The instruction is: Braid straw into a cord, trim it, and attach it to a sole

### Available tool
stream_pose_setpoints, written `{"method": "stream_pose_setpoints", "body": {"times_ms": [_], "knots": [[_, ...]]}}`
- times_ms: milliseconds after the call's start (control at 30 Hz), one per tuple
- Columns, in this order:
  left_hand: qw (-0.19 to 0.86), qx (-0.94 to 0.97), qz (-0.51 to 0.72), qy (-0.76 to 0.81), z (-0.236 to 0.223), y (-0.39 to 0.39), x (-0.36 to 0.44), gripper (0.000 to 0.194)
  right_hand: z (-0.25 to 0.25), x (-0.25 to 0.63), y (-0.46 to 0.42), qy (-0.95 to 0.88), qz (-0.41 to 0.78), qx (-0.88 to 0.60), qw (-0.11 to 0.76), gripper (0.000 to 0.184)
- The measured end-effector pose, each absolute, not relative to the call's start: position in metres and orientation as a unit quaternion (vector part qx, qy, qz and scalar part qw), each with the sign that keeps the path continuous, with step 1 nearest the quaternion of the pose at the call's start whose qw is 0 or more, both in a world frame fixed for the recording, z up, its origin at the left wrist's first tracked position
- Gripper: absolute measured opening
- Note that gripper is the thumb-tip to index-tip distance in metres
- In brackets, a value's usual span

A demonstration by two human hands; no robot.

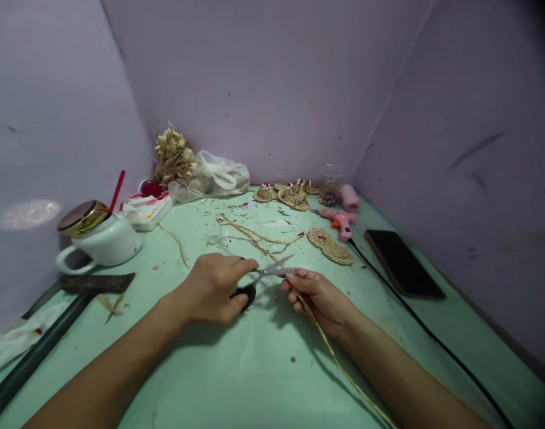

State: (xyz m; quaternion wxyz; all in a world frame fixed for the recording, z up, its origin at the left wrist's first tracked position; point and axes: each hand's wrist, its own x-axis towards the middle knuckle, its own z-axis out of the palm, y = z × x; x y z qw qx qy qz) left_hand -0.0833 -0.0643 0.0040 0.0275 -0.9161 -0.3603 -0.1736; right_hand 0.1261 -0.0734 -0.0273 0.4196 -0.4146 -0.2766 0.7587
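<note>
My left hand (216,289) grips a pair of scissors (267,272) by its black handles, with the blades spread apart. The blades point right, toward the fingertips of my right hand (315,295). Those fingers pinch a braided straw cord (328,345), which trails down to the near edge of the view. Close by the blades, whether the cord lies between them is hard to make out. Beyond my hands lies another folded braided cord (250,233) with a red tip. A coiled straw sole shape (330,245) rests to its right.
At right are a pink glue gun (339,221) with a black cable (415,325) and a phone (404,263). A white mug (115,241) and a hammer (87,286) sit at left. Along the back stand a plastic bag (223,173), small woven pieces (294,195) and a pink spool (349,198).
</note>
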Motion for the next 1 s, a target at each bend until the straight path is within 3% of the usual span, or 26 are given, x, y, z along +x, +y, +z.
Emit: {"method": "stream_pose_setpoints", "body": {"times_ms": [133, 500, 700, 1000], "knots": [[0.041, -0.925, -0.087, -0.368, 0.000, -0.064, -0.080, 0.042, -0.023, 0.129, -0.072, -0.263, 0.727, -0.429, 0.466, 0.013], [0.092, -0.908, -0.110, -0.394, -0.011, -0.057, -0.084, 0.042, -0.021, 0.131, -0.072, -0.285, 0.716, -0.414, 0.484, 0.009], [0.095, -0.906, -0.115, -0.397, -0.015, -0.056, -0.085, 0.042, -0.018, 0.129, -0.074, -0.285, 0.677, -0.462, 0.496, 0.022], [0.166, -0.904, -0.121, -0.376, -0.017, -0.054, -0.085, 0.044, -0.018, 0.131, -0.073, -0.284, 0.689, -0.441, 0.500, 0.025]]}}
